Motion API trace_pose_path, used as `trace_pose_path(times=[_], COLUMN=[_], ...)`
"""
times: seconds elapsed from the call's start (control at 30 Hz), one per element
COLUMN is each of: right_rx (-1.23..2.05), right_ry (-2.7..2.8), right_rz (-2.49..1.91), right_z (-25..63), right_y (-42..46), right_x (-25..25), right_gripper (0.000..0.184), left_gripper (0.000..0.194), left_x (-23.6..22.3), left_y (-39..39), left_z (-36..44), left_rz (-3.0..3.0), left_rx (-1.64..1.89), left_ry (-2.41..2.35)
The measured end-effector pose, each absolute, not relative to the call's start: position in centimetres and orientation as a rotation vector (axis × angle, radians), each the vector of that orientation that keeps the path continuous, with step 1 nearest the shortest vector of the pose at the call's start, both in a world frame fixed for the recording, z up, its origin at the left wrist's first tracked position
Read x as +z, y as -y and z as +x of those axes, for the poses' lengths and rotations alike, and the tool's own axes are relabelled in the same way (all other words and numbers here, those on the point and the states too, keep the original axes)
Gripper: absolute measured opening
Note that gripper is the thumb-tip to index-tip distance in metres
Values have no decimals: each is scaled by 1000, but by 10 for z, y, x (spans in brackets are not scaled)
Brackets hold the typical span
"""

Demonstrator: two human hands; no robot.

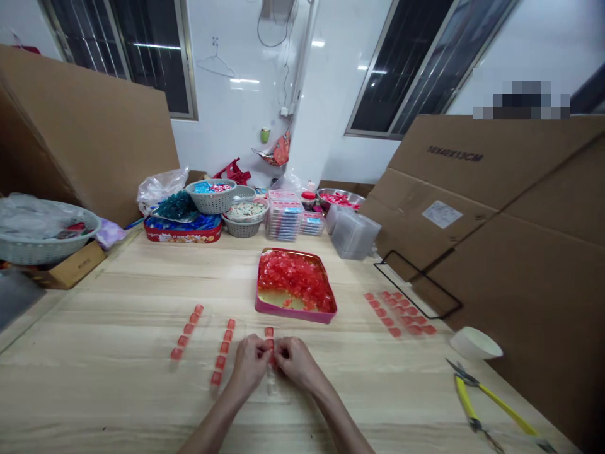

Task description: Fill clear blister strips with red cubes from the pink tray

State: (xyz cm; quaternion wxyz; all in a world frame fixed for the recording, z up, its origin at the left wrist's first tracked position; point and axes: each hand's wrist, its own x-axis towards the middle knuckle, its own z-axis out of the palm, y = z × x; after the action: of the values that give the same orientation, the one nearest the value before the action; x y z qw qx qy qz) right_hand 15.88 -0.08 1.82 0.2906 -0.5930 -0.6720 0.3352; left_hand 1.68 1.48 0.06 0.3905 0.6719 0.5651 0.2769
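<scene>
1. The left hand (249,364) and right hand (295,364) are closed together, fingertips pinching a strip of red cubes (270,343), though the fingers hide how firmly.
2. The strip lies just before the pink tray (295,313), its long axis pointing toward that tray, about midway between both hands.

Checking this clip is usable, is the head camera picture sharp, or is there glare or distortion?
In the head view, the glossy white wall shows glare from ceiling lights, the wide lens stretches and bends the cardboard sheets towards the edge, a pixelated patch hides part of the upper right, and the left hand and right hand look only slightly soft.
</scene>
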Motion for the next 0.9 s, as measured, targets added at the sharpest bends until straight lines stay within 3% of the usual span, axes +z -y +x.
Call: trace_pose_path(times=[0.33,0.67,0.9], right_rx=[587,875,1389], right_ry=[1796,1690,1337], right_rz=[-1734,-1555,-1201], right_z=[210,218,186], right_y=[-96,-111,-35], right_x=[49,46,60], right_gripper=[20,6,19], left_gripper=[19,17,21], left_x=[-1,19,45], left_y=[-13,-13,-14], left_z=[17,12,19], left_rz=[1825,1739,1325], left_rx=[647,719,1086], left_ry=[-1429,-1466,-1070])
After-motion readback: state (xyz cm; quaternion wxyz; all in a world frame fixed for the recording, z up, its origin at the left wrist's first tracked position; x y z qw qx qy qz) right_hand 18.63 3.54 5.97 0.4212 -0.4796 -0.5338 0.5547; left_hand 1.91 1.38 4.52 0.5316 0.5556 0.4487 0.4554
